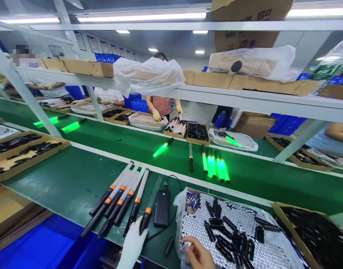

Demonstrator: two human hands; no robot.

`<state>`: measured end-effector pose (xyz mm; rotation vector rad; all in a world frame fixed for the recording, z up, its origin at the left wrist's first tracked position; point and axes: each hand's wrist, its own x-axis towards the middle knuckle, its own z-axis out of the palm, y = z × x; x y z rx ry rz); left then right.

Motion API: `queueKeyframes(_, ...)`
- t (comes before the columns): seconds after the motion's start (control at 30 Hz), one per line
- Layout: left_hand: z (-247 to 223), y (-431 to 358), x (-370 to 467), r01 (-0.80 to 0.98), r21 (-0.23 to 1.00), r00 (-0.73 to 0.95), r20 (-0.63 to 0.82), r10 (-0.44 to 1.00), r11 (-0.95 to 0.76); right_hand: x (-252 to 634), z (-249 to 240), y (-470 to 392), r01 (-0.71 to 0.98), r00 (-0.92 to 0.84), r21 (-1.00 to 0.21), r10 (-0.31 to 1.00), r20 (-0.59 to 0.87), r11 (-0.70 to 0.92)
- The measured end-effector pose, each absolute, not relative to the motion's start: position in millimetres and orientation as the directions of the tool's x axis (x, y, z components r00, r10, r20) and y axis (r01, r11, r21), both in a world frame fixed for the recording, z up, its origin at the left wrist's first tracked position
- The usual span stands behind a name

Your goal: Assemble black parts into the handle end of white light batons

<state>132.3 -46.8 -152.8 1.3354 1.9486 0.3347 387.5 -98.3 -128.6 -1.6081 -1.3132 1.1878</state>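
My left hand [133,241], in a white glove, is closed round the black handle of a light stick [151,204] with a clear tube and an orange band. Beside it on the green table lie several more light sticks [123,196] with white tubes. My right hand [198,254], bare, hovers at the near left edge of a box of batteries [193,226], index finger and thumb apart, with nothing visible between them. Loose black cylindrical parts [233,239] lie on top of the batteries. A black power bank [161,209] with a cable lies just right of the held stick.
Beyond the white rail, a green conveyor [126,145] carries several glowing green sticks [213,166] and an unlit one [191,158]. Boxes of black parts stand left [25,153] and right [314,228]. A blue bin [50,246] sits below. Co-workers work across the line under a shelf [205,91].
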Motion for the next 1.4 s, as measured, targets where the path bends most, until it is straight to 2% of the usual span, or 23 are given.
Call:
queueKeyframes(0.1,-148,-43,129,0.553,0.703,-0.231,-0.388,0.892,0.448,396,-120,-74,0.467,0.063,-0.88,0.996,-0.063,-0.085)
queueKeyframes(0.17,-145,-42,131,0.459,0.773,-0.256,-0.357,0.898,0.438,406,-111,-44,0.664,0.023,-0.748,1.0,-0.006,-0.02)
queueKeyframes(0.23,-140,-39,136,0.378,0.843,-0.263,-0.298,0.918,0.382,413,-106,-10,0.832,-0.03,-0.554,0.999,-0.035,0.006)
queueKeyframes(0.3,-129,-37,144,0.274,0.901,-0.278,-0.262,0.924,0.338,416,-106,21,0.902,-0.056,-0.432,0.994,-0.091,0.012)
queueKeyframes(0.4,-101,-36,156,0.048,0.936,-0.288,-0.322,0.902,0.349,415,-115,53,0.931,-0.075,-0.365,0.984,-0.161,0.012)
queueKeyframes(0.5,-71,-40,169,-0.133,0.907,-0.201,-0.418,0.886,0.398,413,-123,66,0.95,-0.078,-0.312,0.969,-0.234,0.002)
queueKeyframes(0.67,-43,-49,193,-0.344,0.843,-0.04,-0.454,0.89,0.414,418,-123,69,0.956,-0.129,-0.291,0.949,-0.287,0.042)
queueKeyframes(0.83,-42,-43,212,-0.483,0.755,-0.005,-0.51,0.86,0.444,418,-125,72,0.961,-0.104,-0.275,0.941,-0.322,0.012)
queueKeyframes(1.03,-53,-28,228,-0.503,0.711,0.086,-0.525,0.847,0.492,412,-123,63,0.966,-0.05,-0.256,0.956,-0.287,-0.026)
queueKeyframes(1.17,-49,-24,233,-0.536,0.625,0.144,-0.595,0.791,0.568,411,-120,63,0.96,-0.044,-0.276,0.954,-0.298,-0.042)
queueKeyframes(1.4,-41,-18,241,-0.59,0.538,0.158,-0.655,0.739,0.602,418,-118,72,0.903,-0.044,-0.419,0.949,-0.312,-0.096)
